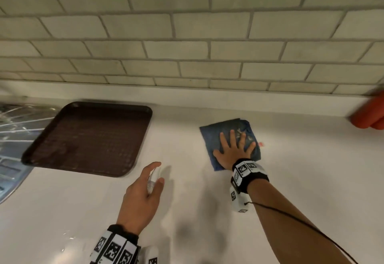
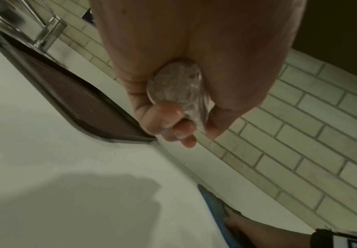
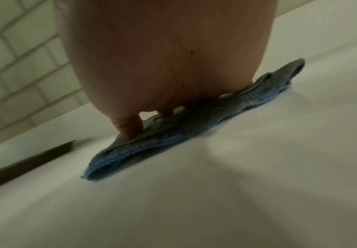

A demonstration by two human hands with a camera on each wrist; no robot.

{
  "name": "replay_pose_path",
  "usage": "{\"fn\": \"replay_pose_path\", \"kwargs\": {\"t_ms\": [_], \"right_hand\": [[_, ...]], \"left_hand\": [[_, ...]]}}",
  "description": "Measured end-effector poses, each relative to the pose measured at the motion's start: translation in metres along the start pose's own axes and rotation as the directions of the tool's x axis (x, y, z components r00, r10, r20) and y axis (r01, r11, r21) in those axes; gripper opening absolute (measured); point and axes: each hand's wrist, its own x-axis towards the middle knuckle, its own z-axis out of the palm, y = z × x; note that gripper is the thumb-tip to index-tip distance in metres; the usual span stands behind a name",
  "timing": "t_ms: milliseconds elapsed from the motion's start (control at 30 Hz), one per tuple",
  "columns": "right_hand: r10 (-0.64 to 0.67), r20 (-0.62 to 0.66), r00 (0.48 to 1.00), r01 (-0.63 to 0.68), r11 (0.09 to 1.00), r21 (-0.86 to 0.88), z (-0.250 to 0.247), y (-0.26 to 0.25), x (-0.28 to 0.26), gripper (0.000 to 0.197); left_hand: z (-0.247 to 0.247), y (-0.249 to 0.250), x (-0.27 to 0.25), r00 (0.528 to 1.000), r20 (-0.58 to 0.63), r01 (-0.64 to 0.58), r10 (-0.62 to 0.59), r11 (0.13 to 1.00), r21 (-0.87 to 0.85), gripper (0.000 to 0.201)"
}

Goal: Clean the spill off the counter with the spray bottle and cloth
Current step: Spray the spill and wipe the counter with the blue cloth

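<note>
Left hand [image 1: 141, 195] curled around a small clear spray bottle [image 2: 178, 87], held above the white worktop [image 1: 187, 211], thumb and fingers wrapped round the body; contents of the bottle too blurred to tell. Right hand [image 1: 233, 151] flat with fingers spread, palm pressing a blue cloth [image 1: 212, 139] onto the worktop, wrist low, forearm reaching forward. Small reddish mark [image 1: 261, 144] just beside the cloth's right edge. Further left, a brown tray [image 1: 91, 137], nothing seen in it, near the sink [image 1: 12, 159]. Orange-red object [image 1: 369, 116] at far right against the tiled wall [image 1: 187, 45].
</note>
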Motion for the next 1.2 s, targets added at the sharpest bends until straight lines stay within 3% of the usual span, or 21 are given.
{"fn": "replay_pose_path", "kwargs": {"t_ms": [200,433,533,867,1200], "right_hand": [[-0.212,-0.04,0.976,0.209,0.975,-0.075,0.065,-0.069,-0.07,0.085],[-0.268,-0.137,0.954,0.251,0.959,-0.13,0.118,-0.072,-0.141,0.074],[-0.191,-0.077,0.979,0.18,0.975,-0.133,0.111,-0.074,-0.135,0.074],[0.001,-0.073,0.997,0.002,0.999,0.039,0.055,-0.069,-0.073,0.073],[0.182,-0.076,0.98,-0.171,0.976,0.138,0.03,0.02,-0.057,0.074]], "left_hand": [[-0.028,-0.026,0.019,0.999,-0.013,-0.043,0.043,0.999,-0.017,0.04],[-0.042,-0.037,0.073,0.987,0.069,-0.143,0.143,0.99,-0.008,0.046],[-0.039,-0.032,0.105,0.985,0.053,-0.161,0.161,0.987,-0.007,0.043],[-0.015,0.014,0.161,0.979,-0.039,-0.2,0.198,0.979,-0.041,0.034],[0.021,0.045,0.146,0.98,-0.014,-0.201,0.201,0.978,-0.061,0.038]]}}
